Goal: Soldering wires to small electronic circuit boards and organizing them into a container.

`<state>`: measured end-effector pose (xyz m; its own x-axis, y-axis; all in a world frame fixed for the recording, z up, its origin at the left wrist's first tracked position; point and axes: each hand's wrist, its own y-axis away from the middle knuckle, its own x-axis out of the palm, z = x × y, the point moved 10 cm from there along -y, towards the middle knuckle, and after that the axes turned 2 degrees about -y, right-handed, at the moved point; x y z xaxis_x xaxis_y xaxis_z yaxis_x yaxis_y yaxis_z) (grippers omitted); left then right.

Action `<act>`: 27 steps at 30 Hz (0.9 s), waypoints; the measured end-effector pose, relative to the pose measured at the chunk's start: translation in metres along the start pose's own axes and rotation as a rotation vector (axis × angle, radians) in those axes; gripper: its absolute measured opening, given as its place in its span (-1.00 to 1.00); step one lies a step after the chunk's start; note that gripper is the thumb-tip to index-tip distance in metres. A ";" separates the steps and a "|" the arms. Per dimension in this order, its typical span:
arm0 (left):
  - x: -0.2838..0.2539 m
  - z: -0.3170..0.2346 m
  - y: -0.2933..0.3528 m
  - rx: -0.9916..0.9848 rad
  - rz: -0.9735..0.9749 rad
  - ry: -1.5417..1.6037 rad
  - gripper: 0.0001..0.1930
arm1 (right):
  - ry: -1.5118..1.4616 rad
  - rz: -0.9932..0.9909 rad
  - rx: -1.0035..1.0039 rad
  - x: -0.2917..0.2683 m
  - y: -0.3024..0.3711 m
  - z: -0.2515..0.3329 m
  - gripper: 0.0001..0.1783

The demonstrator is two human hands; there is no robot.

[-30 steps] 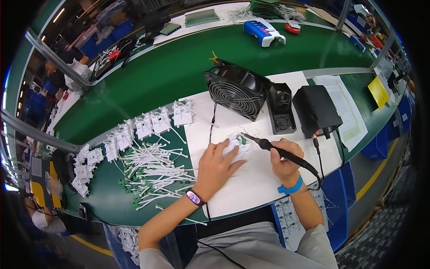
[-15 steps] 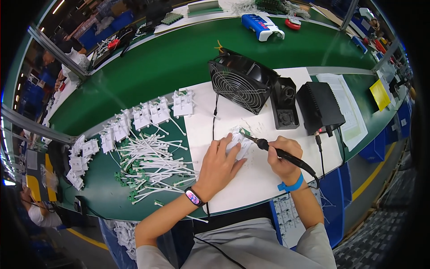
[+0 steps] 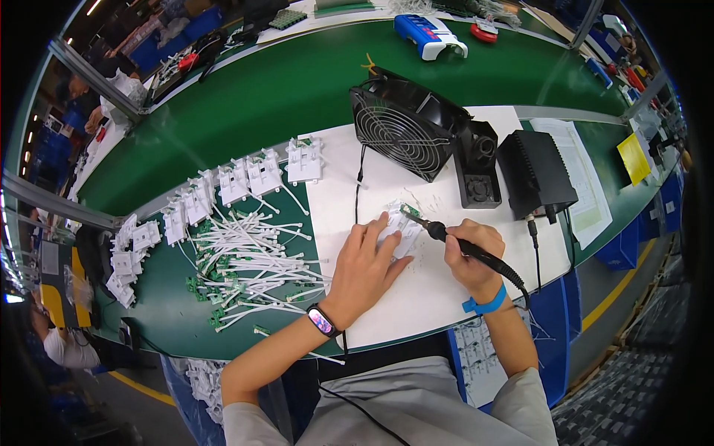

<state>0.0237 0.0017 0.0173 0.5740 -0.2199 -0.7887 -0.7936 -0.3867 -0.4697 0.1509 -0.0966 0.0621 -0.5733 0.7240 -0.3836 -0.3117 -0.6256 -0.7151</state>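
Head view, near to far. Left hand [image 3: 364,266], fingers spread flat, pins a small white part [image 3: 394,227] to the white mat [image 3: 401,297]. Right hand [image 3: 468,256] grips a black soldering iron [image 3: 446,236], its tip at the part's far edge. Beyond stand a black fan [image 3: 405,126] and a black box [image 3: 534,172]; white cable pieces [image 3: 249,260] lie left.

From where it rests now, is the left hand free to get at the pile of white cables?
Probably yes: the left hand lies flat on a small white part, and the white cables lie just to its left, nothing between.
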 end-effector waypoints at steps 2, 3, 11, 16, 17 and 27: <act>0.002 0.001 0.001 -0.005 0.012 0.003 -0.57 | 0.017 0.002 0.002 0.000 0.001 0.000 -0.81; 0.003 0.001 0.001 -0.007 0.023 0.004 -0.57 | 0.034 0.001 0.002 0.000 0.001 0.001 -0.81; 0.003 0.002 0.000 -0.008 0.019 0.006 -0.56 | 0.041 0.013 -0.087 0.004 0.001 0.006 -0.79; 0.000 0.000 0.001 -0.005 0.010 0.001 -0.56 | 0.056 0.018 -0.097 0.005 0.001 0.010 -0.79; 0.002 0.000 0.000 -0.005 0.013 0.003 -0.56 | 0.045 0.017 -0.084 0.006 0.001 0.009 -0.81; 0.004 0.002 0.003 -0.008 0.022 0.006 -0.57 | 0.012 -0.066 -0.038 -0.010 0.004 0.003 -0.88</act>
<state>0.0236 0.0016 0.0121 0.5573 -0.2338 -0.7967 -0.8046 -0.3888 -0.4487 0.1524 -0.1072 0.0646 -0.5429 0.7671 -0.3418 -0.3192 -0.5650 -0.7608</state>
